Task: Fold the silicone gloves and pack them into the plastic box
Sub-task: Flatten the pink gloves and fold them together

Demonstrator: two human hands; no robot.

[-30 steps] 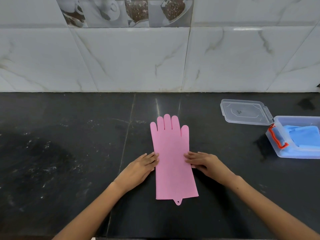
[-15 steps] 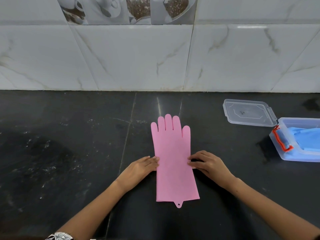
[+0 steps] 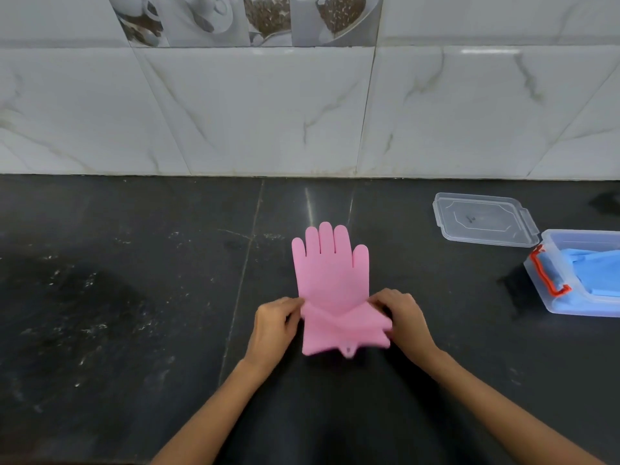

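A pink silicone glove lies on the black counter, fingers pointing toward the wall. Its cuff half is lifted and bent upward over the palm. My left hand pinches the glove's left edge and my right hand pinches its right edge, both at the crease. At the right edge of the view a clear plastic box with an orange handle holds a folded blue glove.
The box's clear lid lies flat on the counter just behind and left of the box. A marble-tiled wall rises at the back of the black counter.
The glove lay flat with both hands resting at its sides. Now both hands grip its edges and the cuff end has been raised and drawn toward the fingers.
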